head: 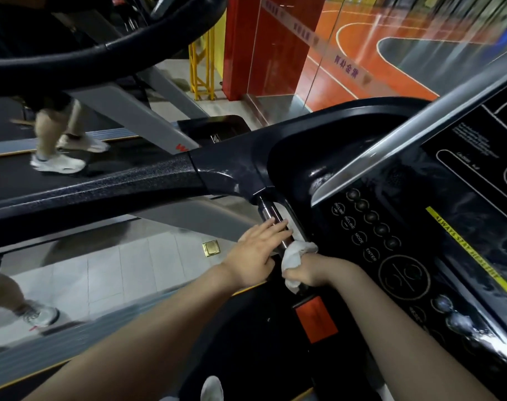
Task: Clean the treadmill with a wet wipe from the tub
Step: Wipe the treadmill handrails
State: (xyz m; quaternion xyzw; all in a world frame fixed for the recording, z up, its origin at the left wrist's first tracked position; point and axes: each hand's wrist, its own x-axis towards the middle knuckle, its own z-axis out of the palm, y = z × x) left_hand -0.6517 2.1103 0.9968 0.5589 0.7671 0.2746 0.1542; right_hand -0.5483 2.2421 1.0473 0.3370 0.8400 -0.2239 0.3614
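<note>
Right hand (305, 274) fingers grip the wet wipe (294, 256) around the metal bar (271, 217); left hand (253, 256) fingers lie straight on it.

On the treadmill console (420, 227), white labels stand beside a column of round buttons (372, 217): "INCLINE +", "INCLINE −", "MODE" and "ENTER". To the right of those buttons, a yellow strip (469, 250) across the console reads "ALWAYS STAY HEALTHY". Small white text higher on the console is too blurred to read, as is the lettering on the glass partition (347, 68) beyond it.
</note>
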